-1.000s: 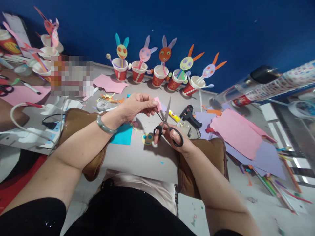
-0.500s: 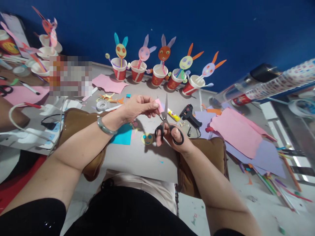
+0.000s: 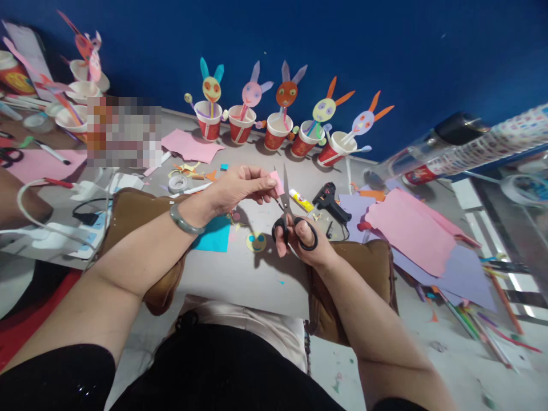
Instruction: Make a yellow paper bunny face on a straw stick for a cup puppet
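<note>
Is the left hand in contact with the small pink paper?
Touching. The head view shows the left hand pinching the small pink paper, its thumb tip on the paper's edge.

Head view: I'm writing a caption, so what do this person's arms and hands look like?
The left hand and right hand are ungloved. A smooth grey-green bangle circles the left wrist; none shows on the right. The left sleeve is black and short, with bright specks; only a dark edge of the right sleeve shows.
</note>
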`<state>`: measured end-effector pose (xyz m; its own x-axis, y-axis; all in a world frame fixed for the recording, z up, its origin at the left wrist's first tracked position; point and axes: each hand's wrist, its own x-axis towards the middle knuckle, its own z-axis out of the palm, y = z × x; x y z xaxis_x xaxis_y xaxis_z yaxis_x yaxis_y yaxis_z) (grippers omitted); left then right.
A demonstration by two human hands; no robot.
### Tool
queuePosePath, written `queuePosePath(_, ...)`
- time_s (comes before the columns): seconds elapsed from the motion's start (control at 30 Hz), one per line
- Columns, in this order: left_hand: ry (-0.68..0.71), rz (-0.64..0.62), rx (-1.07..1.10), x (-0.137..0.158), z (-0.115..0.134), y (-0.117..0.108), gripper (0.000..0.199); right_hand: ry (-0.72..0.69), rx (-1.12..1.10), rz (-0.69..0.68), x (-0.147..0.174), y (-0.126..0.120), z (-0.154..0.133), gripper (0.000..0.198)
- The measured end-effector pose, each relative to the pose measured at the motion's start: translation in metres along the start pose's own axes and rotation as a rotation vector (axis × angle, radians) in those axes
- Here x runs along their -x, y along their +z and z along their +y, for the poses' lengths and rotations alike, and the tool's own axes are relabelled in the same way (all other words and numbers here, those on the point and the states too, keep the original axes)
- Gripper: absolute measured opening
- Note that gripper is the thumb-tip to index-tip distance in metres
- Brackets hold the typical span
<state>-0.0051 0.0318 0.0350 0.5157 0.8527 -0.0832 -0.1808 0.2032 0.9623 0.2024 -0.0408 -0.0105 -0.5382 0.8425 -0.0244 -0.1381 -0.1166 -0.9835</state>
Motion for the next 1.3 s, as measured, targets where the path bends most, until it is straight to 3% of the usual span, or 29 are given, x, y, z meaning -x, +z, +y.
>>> queuePosePath(0.63,0.022,-0.009,-0.031,-0.001,-0.003,-0.002,0.041,0.032,0.146,0.109,0.001,0.003,-0.013,0.057)
queuePosePath(0.77,0.022,0.028,-0.065,-0.001,-0.005,0.0,0.034,-0.006,0.158,0.27,-0.002,0.004,-0.011,0.051)
queuePosePath(0.93,0.057,0.013,-0.15,0.001,-0.01,0.007,0.025,-0.163,0.228,0.545,-0.007,0.008,-0.008,0.048)
queuePosePath(1.3,0.089,-0.042,-0.185,0.001,-0.028,0.02,0.019,-0.24,0.265,0.655,-0.011,0.006,-0.005,0.048)
